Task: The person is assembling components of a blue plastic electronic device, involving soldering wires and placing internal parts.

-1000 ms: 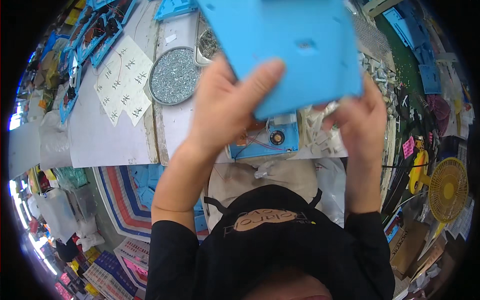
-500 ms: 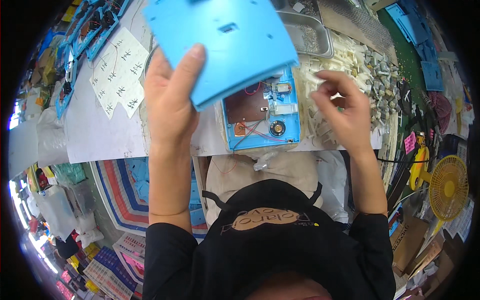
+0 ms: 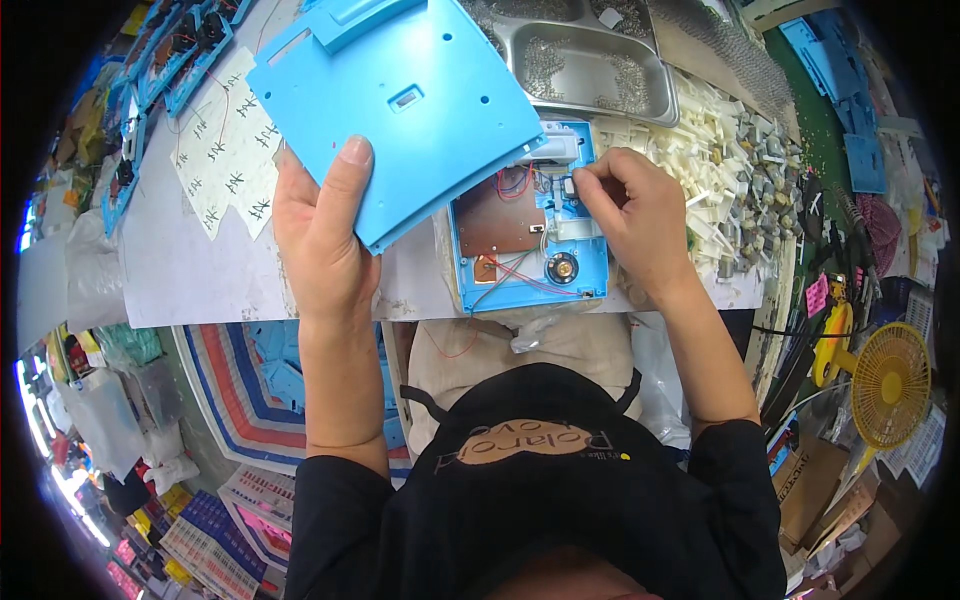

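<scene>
A flat blue plastic cover [image 3: 430, 100] is gripped along its lower left edge by my left hand [image 3: 325, 235], the thumb lying on its face. It is tilted, and its lower right corner overlaps the top of an open blue casing [image 3: 597, 262]. Inside that casing are a brown circuit board [image 3: 490, 222], thin wires and a round speaker [image 3: 561, 267]. At the casing's upper right side, my right hand [image 3: 640, 215] has its thumb and index finger pinched together beside a small silver part [image 3: 571, 188]. Whether anything is between those fingertips cannot be made out.
Metal trays [image 3: 600, 75] of small screws stand at the back. White and grey plastic parts [image 3: 735, 170] are heaped to the right. More blue casings [image 3: 185, 60] lie far left by a marked paper sheet [image 3: 228, 150]. A yellow fan [image 3: 890, 385] is at the right.
My right hand has moved left from above the plastic parts to the casing's right side. My left hand has shifted the blue cover left and slightly down, turning it and uncovering more of the casing.
</scene>
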Available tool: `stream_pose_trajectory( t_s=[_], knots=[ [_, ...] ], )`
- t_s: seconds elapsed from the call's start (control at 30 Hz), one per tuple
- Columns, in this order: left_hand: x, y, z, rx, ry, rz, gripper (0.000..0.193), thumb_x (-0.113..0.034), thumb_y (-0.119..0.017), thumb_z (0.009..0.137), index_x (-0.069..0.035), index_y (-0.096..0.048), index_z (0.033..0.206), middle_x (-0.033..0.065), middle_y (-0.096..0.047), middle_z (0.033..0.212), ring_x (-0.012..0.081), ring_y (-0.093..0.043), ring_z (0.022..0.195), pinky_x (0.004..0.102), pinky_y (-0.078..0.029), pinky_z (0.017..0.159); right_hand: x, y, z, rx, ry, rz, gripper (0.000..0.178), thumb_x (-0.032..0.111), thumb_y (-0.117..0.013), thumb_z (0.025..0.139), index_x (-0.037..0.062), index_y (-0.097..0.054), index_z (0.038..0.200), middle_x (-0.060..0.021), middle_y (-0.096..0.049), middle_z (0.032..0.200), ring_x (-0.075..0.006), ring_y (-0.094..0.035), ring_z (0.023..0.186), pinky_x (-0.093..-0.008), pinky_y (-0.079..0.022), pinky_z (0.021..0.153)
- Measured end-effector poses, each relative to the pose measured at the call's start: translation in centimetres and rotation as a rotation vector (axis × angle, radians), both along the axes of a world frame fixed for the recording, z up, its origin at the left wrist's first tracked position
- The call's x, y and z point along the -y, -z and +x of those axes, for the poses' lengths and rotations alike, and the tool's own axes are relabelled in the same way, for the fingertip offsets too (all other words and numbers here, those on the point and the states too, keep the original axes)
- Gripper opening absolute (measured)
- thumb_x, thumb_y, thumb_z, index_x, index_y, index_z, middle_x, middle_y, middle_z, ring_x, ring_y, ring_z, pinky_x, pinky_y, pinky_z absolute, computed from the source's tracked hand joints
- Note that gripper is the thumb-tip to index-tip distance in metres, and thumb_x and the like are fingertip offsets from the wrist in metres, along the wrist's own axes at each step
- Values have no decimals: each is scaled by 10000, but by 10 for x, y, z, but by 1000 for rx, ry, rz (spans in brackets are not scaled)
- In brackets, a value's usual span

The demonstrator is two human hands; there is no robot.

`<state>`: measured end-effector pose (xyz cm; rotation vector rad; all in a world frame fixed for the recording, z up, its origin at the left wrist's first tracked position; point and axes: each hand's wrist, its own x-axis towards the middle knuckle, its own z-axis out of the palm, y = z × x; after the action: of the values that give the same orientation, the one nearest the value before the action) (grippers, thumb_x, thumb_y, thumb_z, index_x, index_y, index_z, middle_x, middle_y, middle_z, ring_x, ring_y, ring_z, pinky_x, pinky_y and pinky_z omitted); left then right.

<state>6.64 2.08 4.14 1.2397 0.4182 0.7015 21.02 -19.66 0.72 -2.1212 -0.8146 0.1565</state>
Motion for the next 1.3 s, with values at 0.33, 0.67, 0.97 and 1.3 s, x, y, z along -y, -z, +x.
stream_pose_trajectory(
  t_s=[0.33, 0.67, 0.97, 1.3],
  knots=[
    [14, 3, 5, -65, 56, 33, 484, -177, -650, 994, 66, -508, 1388, 163, -667, 1221, 189, -671, 1062, 315, -537, 927, 12, -6, 6, -272, 27, 146, 391, 205, -677, 961, 33, -532, 1280, -64, -651, 750, -134, -569, 615, -297, -449, 573],
    [43, 7, 3, -457, 286, 556, 711, -195, -757, 904, 100, -408, 1449, 172, -718, 1014, 168, -702, 884, 302, -550, 761, 61, -28, -47, -383, -50, 178, 530, 109, -659, 967, 33, -440, 1443, 11, -520, 650, -63, -479, 605, -235, -379, 582],
    [44, 14, -8, -569, 267, 960, 790, -304, -737, 886, 88, -394, 1481, 188, -660, 806, 319, -670, 691, 389, -530, 653, 57, -2, -38, -374, -170, 51, 452, 156, -630, 978, 67, -494, 1399, -31, -431, 548, -141, -425, 487, -300, -341, 522],
    [59, 21, -32, -719, 155, 939, 769, -267, -769, 877, 89, -426, 1466, 116, -576, 732, 260, -605, 652, 382, -488, 596, 54, -5, -33, -153, -246, -79, 533, 237, -698, 951, 204, -553, 1463, -101, -572, 581, -281, -574, 506, -356, -453, 527]
  ],
)
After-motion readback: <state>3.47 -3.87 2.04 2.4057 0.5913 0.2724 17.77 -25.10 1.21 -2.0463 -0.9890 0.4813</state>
